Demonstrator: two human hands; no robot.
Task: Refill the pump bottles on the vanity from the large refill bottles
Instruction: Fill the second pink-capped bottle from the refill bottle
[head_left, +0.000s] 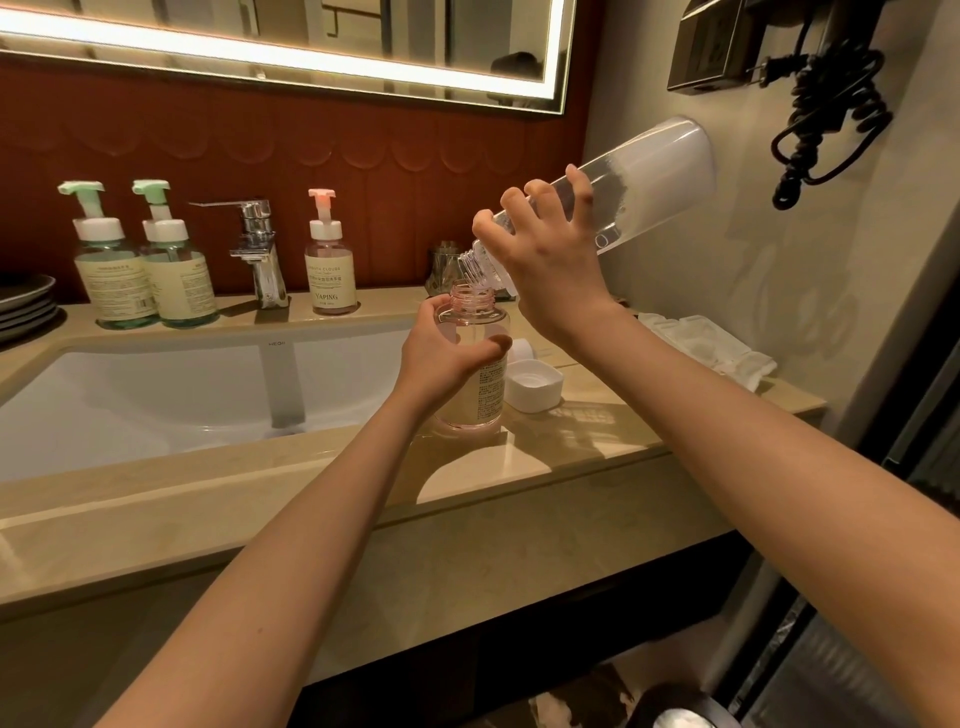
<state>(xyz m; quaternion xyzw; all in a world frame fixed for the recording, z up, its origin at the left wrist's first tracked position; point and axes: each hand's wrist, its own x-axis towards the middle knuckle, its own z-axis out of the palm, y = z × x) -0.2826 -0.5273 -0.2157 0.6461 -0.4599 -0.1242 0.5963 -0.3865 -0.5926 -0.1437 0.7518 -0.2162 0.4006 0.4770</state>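
Two grips closed | left hand (447, 348) hides pink bottle (475, 387) label | right hand (545, 260) covers tilted refill bottle (618, 192) neck

Vanity count

Two green-topped pump bottles (111, 260) (179, 265), one pink-topped pump bottle (329, 260), one open pink bottle (475, 374), one large clear refill bottle (634, 192). One tap (260, 249), one sink (171, 395), one white cap (534, 385), two hands (447, 348) (550, 260), one plate stack (26, 306).
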